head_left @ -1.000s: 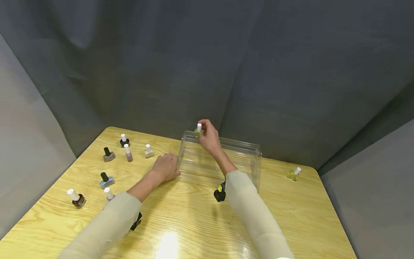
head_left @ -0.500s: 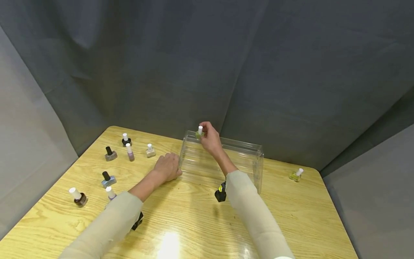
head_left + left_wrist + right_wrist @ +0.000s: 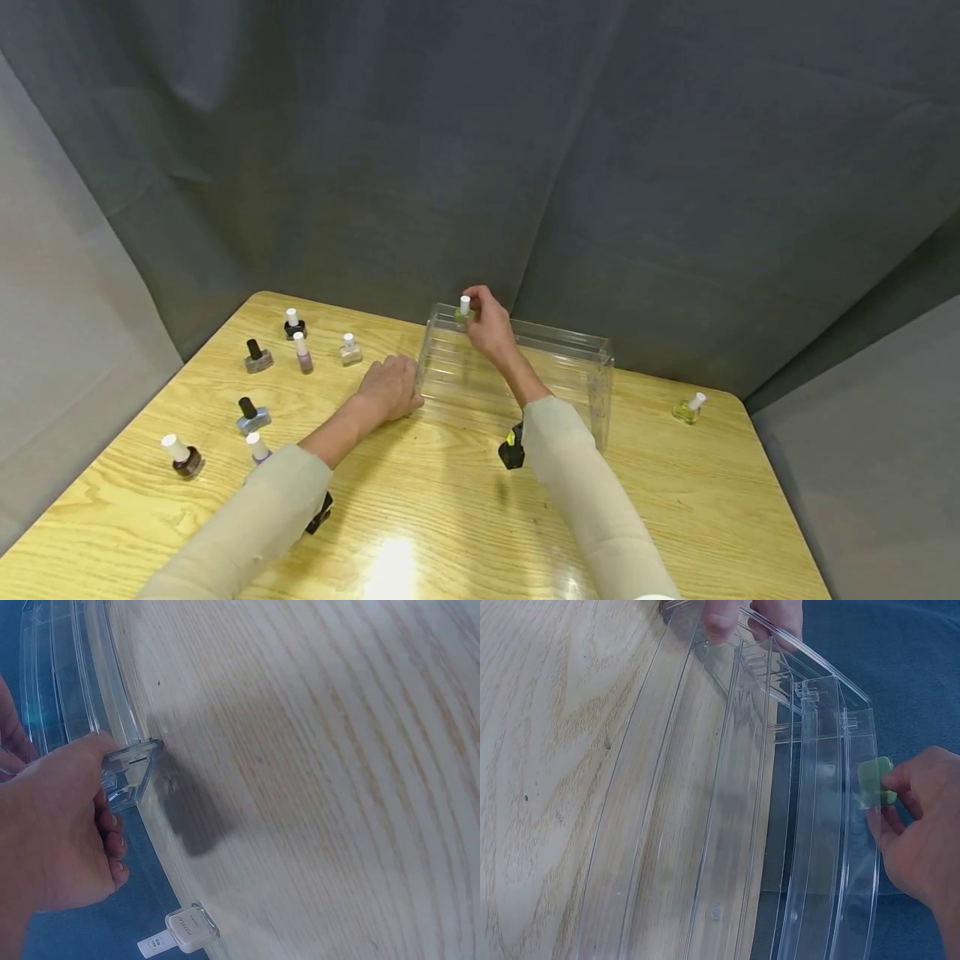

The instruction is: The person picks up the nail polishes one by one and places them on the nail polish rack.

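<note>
A clear plastic tiered rack [image 3: 517, 379] stands near the table's back edge. My left hand [image 3: 390, 388] grips its left end; in the left wrist view the fingers [image 3: 112, 844] curl around that side wall. With my right hand [image 3: 491, 325] I pinch a green nail polish bottle [image 3: 464, 308] with a white cap, upright at the left end of the top rear tier. In the right wrist view the green bottle [image 3: 875, 782] is partly behind the clear front lip of that tier, thumb and fingers on it. Whether its base touches the tier is hidden.
On the left stand several nail polish bottles, among them a clear one [image 3: 350, 350], a lilac one [image 3: 303, 354], a blue one [image 3: 253, 417] and a dark brown one [image 3: 187, 461]. A yellow-green bottle [image 3: 687, 410] stands at the right. Dark curtain [image 3: 420, 167] hangs behind.
My right hand has lowered the green nail polish bottle slightly toward the top tier. The left hand keeps its grip on the rack. The head view has shifted a little.
</note>
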A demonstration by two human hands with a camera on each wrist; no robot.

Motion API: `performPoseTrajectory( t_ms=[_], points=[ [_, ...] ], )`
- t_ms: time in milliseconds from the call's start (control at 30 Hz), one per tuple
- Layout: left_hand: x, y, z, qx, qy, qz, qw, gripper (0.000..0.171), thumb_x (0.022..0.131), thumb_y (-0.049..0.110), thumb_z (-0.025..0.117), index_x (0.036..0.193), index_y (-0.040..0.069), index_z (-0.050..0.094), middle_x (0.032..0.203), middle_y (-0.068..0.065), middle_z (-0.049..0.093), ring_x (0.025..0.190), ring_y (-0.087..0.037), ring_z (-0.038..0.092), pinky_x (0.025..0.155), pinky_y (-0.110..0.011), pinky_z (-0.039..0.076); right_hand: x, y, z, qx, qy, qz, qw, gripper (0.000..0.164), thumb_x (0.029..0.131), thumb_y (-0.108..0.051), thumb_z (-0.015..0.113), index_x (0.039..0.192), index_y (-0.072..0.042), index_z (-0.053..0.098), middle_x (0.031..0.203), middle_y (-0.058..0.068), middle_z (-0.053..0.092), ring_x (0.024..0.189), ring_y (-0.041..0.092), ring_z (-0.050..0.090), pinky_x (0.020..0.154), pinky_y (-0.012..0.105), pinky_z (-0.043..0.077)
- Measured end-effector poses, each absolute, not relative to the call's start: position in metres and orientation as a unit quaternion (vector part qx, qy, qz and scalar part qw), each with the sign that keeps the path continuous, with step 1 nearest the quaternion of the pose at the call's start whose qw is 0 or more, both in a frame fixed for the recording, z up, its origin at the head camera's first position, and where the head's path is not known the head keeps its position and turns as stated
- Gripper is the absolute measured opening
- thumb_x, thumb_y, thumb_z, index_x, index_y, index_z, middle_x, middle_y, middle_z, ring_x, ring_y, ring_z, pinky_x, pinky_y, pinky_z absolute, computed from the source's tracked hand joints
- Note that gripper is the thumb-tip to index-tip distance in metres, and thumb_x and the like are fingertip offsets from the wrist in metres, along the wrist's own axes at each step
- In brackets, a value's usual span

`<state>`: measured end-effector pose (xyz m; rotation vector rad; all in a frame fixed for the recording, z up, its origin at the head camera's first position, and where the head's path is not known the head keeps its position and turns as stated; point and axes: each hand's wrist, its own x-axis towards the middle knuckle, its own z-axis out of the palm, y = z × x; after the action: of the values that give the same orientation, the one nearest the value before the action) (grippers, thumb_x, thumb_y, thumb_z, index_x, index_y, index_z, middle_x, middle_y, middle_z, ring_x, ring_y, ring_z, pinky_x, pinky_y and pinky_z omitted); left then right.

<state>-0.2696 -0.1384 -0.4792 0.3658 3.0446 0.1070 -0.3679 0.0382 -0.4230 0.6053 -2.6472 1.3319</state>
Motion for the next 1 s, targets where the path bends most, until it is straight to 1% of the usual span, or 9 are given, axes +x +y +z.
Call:
performPoseTrajectory(
  t_ms=[400, 700, 867, 1000],
  points=[
    [-0.269, -0.137, -0.479, 0.121, 0.991, 0.030, 0.043, 0.058, 0.089, 0.041, 0.053, 0.127, -0.001, 0.040, 0.119, -0.012, 0.048, 0.106, -0.026, 0.044, 0.083, -0.039, 0.039, -0.369, 0.038, -0.425, 0.204, -0.882, 0.419, 0.064, 0.041, 0.083, 0.008, 0.055, 0.118, -0.012, 0.047, 0.105, 0.007, 0.057, 0.092, 0.021, 0.054, 0.076, 0.033, 0.046],
    [-0.270, -0.135, -0.480, 0.121, 0.991, 0.023, 0.048, 0.058, 0.090, 0.041, 0.052, 0.129, -0.001, 0.039, 0.117, -0.011, 0.048, 0.105, -0.026, 0.043, 0.081, -0.038, 0.038, -0.368, 0.038, -0.426, 0.204, -0.889, 0.402, 0.077, 0.041, 0.083, 0.007, 0.056, 0.118, -0.012, 0.047, 0.104, 0.005, 0.058, 0.087, 0.019, 0.054, 0.074, 0.032, 0.046],
    [-0.271, -0.136, -0.480, 0.122, 0.991, 0.022, 0.047, 0.059, 0.090, 0.041, 0.052, 0.129, -0.001, 0.039, 0.118, -0.012, 0.048, 0.106, -0.026, 0.043, 0.082, -0.039, 0.038, -0.369, 0.042, -0.422, 0.208, -0.884, 0.412, 0.077, 0.045, 0.081, 0.008, 0.056, 0.120, -0.012, 0.047, 0.110, 0.006, 0.058, 0.098, 0.018, 0.057, 0.081, 0.030, 0.048],
    [-0.271, -0.138, -0.480, 0.120, 0.991, 0.029, 0.046, 0.058, 0.089, 0.039, 0.052, 0.129, -0.001, 0.039, 0.119, -0.012, 0.048, 0.107, -0.026, 0.043, 0.083, -0.039, 0.038, -0.368, 0.049, -0.414, 0.213, -0.881, 0.414, 0.082, 0.047, 0.079, 0.009, 0.054, 0.121, -0.012, 0.047, 0.114, 0.006, 0.056, 0.101, 0.024, 0.057, 0.082, 0.031, 0.047]
  ],
)
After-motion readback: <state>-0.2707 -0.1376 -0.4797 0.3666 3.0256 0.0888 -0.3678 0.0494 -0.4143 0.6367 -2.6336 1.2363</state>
